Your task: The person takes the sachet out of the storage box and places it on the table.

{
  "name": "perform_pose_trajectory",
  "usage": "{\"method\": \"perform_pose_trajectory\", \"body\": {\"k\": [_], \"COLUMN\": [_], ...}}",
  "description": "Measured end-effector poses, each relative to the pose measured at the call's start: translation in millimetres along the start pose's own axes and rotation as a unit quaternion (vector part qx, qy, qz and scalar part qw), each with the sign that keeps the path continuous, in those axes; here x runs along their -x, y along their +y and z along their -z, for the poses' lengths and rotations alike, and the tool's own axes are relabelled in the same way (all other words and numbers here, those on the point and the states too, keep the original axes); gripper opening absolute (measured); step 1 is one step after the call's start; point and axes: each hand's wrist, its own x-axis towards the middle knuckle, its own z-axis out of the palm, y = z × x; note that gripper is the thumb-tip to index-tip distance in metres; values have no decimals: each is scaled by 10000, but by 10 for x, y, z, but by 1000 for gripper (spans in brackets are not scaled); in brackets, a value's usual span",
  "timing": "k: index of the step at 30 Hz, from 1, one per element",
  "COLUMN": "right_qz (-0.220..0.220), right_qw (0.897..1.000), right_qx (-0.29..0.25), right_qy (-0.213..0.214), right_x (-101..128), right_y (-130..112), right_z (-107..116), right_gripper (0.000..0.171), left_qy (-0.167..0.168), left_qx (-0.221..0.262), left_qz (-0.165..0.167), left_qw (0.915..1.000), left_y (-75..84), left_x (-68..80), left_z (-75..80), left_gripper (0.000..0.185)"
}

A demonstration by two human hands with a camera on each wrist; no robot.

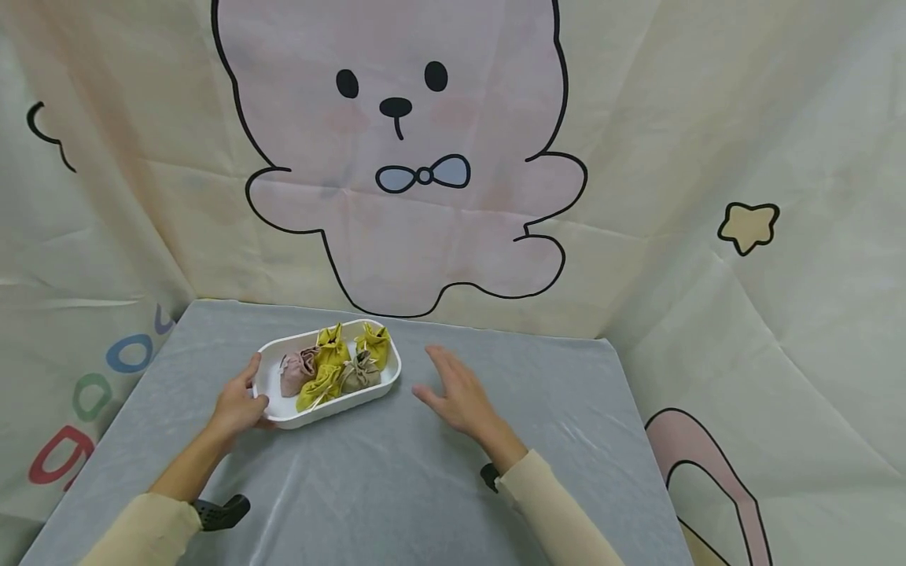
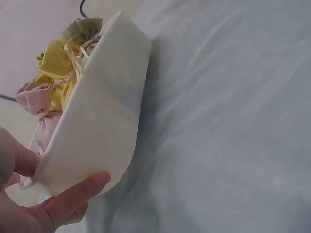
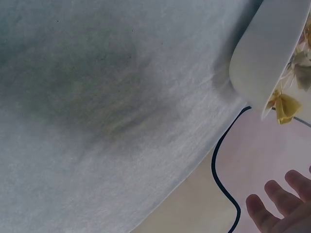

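My left hand [image 1: 239,405] grips the left end of a white tray [image 1: 327,409], its thumb over the rim and fingers under the outer wall. Inside the tray sit several small drawstring pouches: yellow ones such as the yellow pouch [image 1: 320,386], a pink pouch [image 1: 298,371] at the left and an olive-grey pouch [image 1: 361,374] at the front right. In the left wrist view the tray wall [image 2: 104,107] rises close beside the fingers. My right hand [image 1: 462,399] is held apart from the tray's right end, fingers extended, with nothing in it.
A grey-blue cloth [image 1: 396,487] covers the table, whose back edge meets a hanging curtain [image 1: 658,259] with a printed bear. More curtain flanks both sides. Each wrist wears a dark band, such as the left wristband [image 1: 221,512].
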Motion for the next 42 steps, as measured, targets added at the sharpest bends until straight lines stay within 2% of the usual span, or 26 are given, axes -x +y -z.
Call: {"method": "perform_pose_trajectory", "body": {"k": [5, 12, 19, 26, 35, 37, 42], "right_qz": [-65, 12, 47, 5, -96, -49, -26], "right_qw": [9998, 9997, 9991, 9974, 9917, 9912, 9909], "right_qx": [-142, -248, -427, -681, -1243, -1279, -1293], "right_qy": [-109, -17, -39, -224, -314, -338, -366], "right_x": [5, 19, 21, 9, -15, -22, -32], "right_y": [-21, -13, -5, -16, -14, -13, -21], "right_z": [-20, -38, -67, -91, -163, -178, -184], "right_gripper": [74, 74, 75, 75, 76, 76, 76], "left_qy": [-115, -278, -450, -500, -554, -525, -336], "left_qx": [-13, 17, 236, 519, 489, 326, -475], "left_qz": [-106, -66, -270, -419, -359, -450, -799], "left_qw": [9999, 9996, 9983, 9965, 9966, 9971, 9951], "left_y": [49, 117, 147, 118, 125, 125, 74], "left_x": [-12, -42, -47, -74, -71, -76, -124], "left_z": [-117, -280, -409, -501, -530, -533, -539], "left_gripper": [89, 89, 88, 89, 91, 91, 91]}}
